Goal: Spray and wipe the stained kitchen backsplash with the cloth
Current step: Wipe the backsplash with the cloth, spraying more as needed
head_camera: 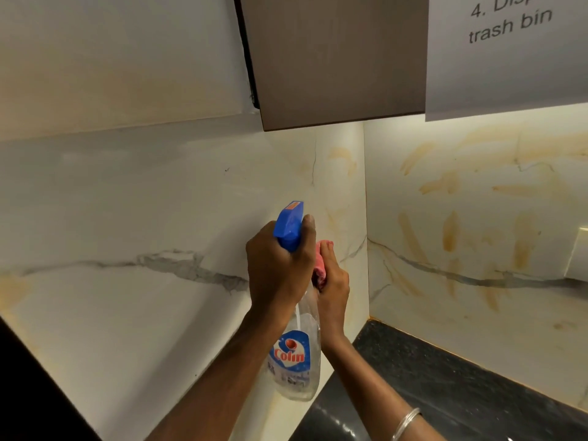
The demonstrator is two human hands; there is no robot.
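Observation:
My left hand (280,265) grips the neck of a clear spray bottle (297,361) with a blue trigger head (289,226), held upright and aimed toward the corner of the marble backsplash (159,202). Just behind it, my right hand (332,288) is closed around a bunched pink cloth (319,265), close to the wall. Yellow-orange smears (451,230) mark the right-hand backsplash panel (477,297), and fainter ones show near the corner (345,157).
A dark speckled countertop (429,377) runs below right. A brown wall cabinet (334,58) hangs overhead, with a printed paper sheet (509,52) on it. A cream switch plate (580,253) sits at the right edge. A dark surface (31,393) fills the lower left corner.

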